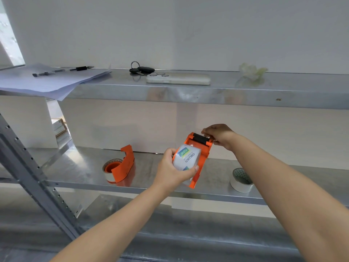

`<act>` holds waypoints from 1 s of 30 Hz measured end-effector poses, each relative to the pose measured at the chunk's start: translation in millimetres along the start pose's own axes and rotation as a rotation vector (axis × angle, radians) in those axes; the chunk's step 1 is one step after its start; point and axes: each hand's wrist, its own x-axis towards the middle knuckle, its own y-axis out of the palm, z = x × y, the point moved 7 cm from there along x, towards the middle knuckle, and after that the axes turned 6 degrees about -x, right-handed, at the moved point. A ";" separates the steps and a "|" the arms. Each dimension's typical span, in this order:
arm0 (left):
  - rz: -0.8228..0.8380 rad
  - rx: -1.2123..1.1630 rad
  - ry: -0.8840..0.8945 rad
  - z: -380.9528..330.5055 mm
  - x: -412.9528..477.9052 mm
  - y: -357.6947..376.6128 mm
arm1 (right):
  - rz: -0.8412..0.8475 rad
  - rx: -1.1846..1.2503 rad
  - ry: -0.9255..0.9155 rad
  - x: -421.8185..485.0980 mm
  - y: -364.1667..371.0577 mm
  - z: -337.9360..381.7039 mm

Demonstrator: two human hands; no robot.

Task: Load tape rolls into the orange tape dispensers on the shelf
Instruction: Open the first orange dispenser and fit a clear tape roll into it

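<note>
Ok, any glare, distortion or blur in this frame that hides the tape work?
Head view: the steel middle shelf mirrors the orange dispenser lying on it; wide-angle bending bows the shelf edges; the held dispenser and its tape roll stay sharp, label readable.

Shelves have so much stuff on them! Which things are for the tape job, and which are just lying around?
For the job: held orange dispenser, labelled tape roll, second orange dispenser, spare tape roll.
Lying about: keys, phone, pens, papers.
</note>
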 end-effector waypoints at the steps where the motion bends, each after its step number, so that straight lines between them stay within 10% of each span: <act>1: -0.004 0.001 -0.003 0.5 -0.3 -0.4 | 0.012 0.011 0.033 0.5 1.1 -3.6; 14: -0.004 0.013 -0.005 -5.9 -3.8 5.1 | 0.240 0.327 0.435 -10.4 21.1 -44.3; 30: -0.051 -0.041 -0.037 2.2 4.1 6.7 | 0.295 0.845 0.388 -13.4 48.2 -52.6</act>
